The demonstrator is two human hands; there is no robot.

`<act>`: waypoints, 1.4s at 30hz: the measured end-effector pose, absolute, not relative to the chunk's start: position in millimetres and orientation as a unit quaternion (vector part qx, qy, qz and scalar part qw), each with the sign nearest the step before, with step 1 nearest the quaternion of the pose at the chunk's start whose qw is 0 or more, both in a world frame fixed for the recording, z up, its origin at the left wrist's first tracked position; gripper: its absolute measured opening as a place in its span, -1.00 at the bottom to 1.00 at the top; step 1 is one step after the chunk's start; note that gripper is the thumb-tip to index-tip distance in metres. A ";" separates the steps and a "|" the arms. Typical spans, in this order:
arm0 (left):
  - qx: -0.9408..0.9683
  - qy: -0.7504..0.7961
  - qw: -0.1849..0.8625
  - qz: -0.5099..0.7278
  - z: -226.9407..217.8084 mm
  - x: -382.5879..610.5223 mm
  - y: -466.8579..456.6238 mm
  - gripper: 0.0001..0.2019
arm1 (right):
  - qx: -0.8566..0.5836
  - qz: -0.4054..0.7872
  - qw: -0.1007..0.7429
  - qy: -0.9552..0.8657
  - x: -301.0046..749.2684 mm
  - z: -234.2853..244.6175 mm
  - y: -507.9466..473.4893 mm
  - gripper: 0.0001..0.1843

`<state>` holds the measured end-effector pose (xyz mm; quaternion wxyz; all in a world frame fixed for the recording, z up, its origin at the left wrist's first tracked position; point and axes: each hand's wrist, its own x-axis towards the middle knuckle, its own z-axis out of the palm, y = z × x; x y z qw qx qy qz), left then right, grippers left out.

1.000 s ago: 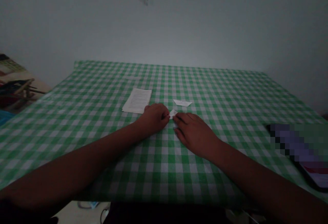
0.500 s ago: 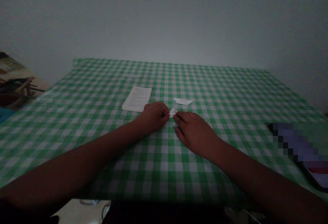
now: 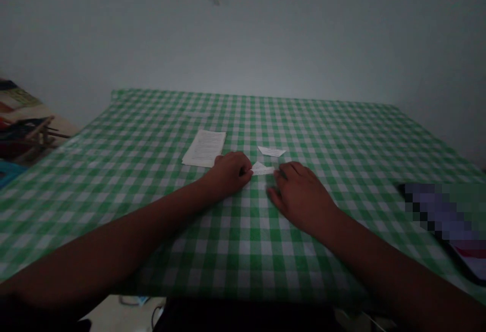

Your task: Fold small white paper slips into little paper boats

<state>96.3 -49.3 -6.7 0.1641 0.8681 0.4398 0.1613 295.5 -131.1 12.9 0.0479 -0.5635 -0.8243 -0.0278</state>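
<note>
My left hand (image 3: 228, 174) rests on the gingham tablecloth (image 3: 322, 134) in a loose fist, its fingertips pinching the left end of a small white paper piece (image 3: 262, 169). The piece lies flat and comes to a point at its top edge. My right hand (image 3: 301, 195) lies palm down just to the right, its fingertips close to the paper's right end, holding nothing. Beyond the hands are a printed white sheet (image 3: 204, 148) and a small paper slip (image 3: 271, 151) with print on it.
A phone (image 3: 444, 225), partly pixelated, lies on the cloth at the right. A pale wall rises behind the table. Past the left side are a wooden frame and cloth (image 3: 26, 139). A cable (image 3: 155, 317) lies on the floor below the near edge.
My right hand has slid right, away from the left hand, and more of the white paper piece now shows. The left hand has barely moved.
</note>
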 end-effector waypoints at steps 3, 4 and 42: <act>0.870 0.435 0.164 0.164 -7.1 96.4 -50.0 -0.90 | -0.575 -0.034 0.043 -0.817 300.4 16.0 -129.7 -0.62; 0.871 0.434 0.163 0.164 -7.0 96.5 -50.3 -0.91 | -0.576 -0.033 0.044 -0.815 301.9 16.9 -128.7 -0.63; 0.946 0.269 0.164 0.080 10.7 74.3 -38.5 -0.62 | -0.457 0.019 0.081 -0.886 298.2 8.9 -115.3 -0.53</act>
